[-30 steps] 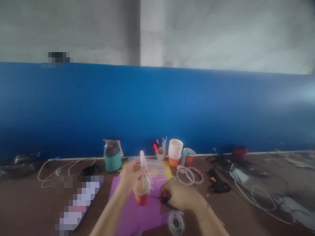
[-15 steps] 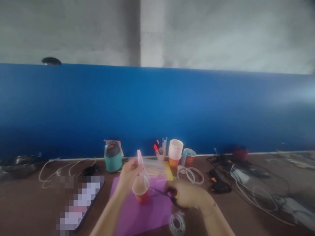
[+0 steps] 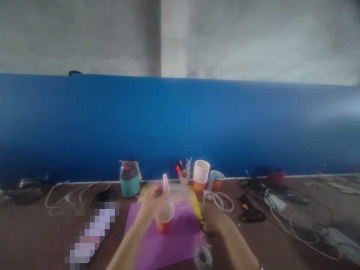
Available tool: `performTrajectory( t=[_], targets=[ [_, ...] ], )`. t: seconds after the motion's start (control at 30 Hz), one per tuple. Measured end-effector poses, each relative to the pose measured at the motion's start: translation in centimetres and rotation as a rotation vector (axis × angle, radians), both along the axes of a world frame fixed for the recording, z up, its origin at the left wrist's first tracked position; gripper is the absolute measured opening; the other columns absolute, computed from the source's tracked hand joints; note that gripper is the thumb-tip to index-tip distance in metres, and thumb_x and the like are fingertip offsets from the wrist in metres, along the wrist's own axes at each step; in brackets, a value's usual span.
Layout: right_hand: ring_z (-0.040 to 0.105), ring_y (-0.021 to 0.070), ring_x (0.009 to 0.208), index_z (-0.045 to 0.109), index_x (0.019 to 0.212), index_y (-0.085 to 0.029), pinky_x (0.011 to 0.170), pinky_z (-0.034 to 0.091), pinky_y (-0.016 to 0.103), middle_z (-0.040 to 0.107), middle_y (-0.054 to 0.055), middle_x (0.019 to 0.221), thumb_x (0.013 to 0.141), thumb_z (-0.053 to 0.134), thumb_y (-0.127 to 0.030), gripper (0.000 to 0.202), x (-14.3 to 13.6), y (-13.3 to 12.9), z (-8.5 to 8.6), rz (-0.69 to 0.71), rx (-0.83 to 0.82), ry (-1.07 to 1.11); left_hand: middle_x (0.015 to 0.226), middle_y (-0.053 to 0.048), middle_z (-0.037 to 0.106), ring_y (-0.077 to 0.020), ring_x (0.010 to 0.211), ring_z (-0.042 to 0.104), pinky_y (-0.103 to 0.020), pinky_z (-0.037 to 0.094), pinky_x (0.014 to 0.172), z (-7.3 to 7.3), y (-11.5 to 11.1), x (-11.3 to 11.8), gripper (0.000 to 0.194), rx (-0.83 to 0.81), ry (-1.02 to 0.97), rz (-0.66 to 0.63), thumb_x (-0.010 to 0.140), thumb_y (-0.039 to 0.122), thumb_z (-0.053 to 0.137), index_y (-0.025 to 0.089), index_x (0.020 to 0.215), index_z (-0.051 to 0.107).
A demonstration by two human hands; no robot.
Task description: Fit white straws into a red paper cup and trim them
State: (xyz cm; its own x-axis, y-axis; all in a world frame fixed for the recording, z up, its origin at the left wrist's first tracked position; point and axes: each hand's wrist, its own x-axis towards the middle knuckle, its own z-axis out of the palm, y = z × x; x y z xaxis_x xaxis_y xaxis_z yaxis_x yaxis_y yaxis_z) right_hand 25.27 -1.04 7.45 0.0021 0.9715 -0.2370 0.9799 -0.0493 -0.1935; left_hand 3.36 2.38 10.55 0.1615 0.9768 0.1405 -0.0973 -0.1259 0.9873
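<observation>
My left hand (image 3: 153, 202) pinches a bundle of pale, pinkish-white straws (image 3: 165, 183) upright above a red-and-white paper cup (image 3: 164, 224). The lower ends of the straws reach the cup's mouth. Beneath the cup lies a purple sheet (image 3: 168, 249). To the right, my right hand (image 3: 215, 219) is blurred by motion near the sheet's edge. A dark handle of the scissors (image 3: 208, 233) shows under its fingers; the blades cannot be made out. A roll of clear tape (image 3: 203, 257) lies just below that hand.
Behind the cup more straws (image 3: 181, 193) lie on a yellow sheet (image 3: 197, 202). A pen cup (image 3: 184, 179), stacked paper cups (image 3: 201, 174), another cup (image 3: 217, 180) and white rings (image 3: 223, 202) stand behind. A glue gun (image 3: 251, 213) and cables are right, a teal bottle (image 3: 129, 183) left.
My right hand has moved slightly right with the scissors, and their blades have drawn away from the cup. My left hand, the straws and the cup have shifted a little right.
</observation>
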Motion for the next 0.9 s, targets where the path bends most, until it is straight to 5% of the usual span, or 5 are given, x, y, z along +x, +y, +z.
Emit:
performTrajectory(
  t=[0.2,0.33,0.43,0.67,0.9],
  targets=[
    [0.064,0.0212,0.061,0.058,0.105,-0.015,0.051,0.047,0.026,0.065,0.001,0.068,0.046,0.069,-0.006,0.061,1.2,-0.1,0.4,-0.056,-0.275,0.265,0.074,-0.004,0.067,-0.0162,0.068,0.059,-0.027,0.044,0.066,1.1,-0.7,-0.2,0.027,0.035,-0.108,-0.023,0.068,0.031,0.067,0.015,0.089,0.061],
    [0.062,0.0186,0.079,0.064,0.092,-0.016,0.068,0.049,0.028,0.066,0.006,0.085,0.068,0.062,-0.018,0.025,-0.2,-0.4,2.7,0.001,0.186,0.625,0.074,-0.006,0.068,-0.0183,0.069,0.060,-0.027,0.044,0.066,1.1,-0.8,-0.2,0.022,0.079,-0.020,-0.026,0.066,0.030,0.068,0.014,0.080,0.066],
    [0.059,0.0178,0.089,0.057,0.113,-0.019,0.072,0.049,0.028,0.062,0.006,0.101,0.078,0.057,-0.032,0.037,-3.4,-0.7,5.2,0.091,0.383,1.026,0.071,-0.006,0.069,-0.0207,0.069,0.061,-0.028,0.045,0.065,0.7,-0.8,0.1,0.020,0.119,0.129,-0.090,0.065,0.031,0.068,0.013,0.074,0.070],
    [0.058,0.0143,0.073,0.064,0.076,-0.018,0.067,0.045,0.025,0.063,0.000,0.076,0.080,0.052,-0.021,0.012,-7.6,-0.3,7.2,0.198,0.615,0.967,0.079,-0.008,0.071,-0.0242,0.078,0.063,-0.031,0.047,0.070,0.0,0.2,-0.6,0.028,0.200,0.308,-0.163,0.072,0.038,0.063,0.014,0.083,0.072],
    [0.056,0.0146,0.072,0.059,0.079,-0.018,0.062,0.043,0.024,0.061,0.000,0.077,0.081,0.049,-0.020,0.010,-7.2,0.9,5.6,0.255,0.615,0.963,0.124,-0.013,0.054,-0.0301,0.109,0.052,-0.043,0.042,0.089,-3.3,-0.5,-3.8,0.106,0.078,0.320,-0.228,0.046,0.019,0.080,0.026,0.139,0.027]
  ],
)
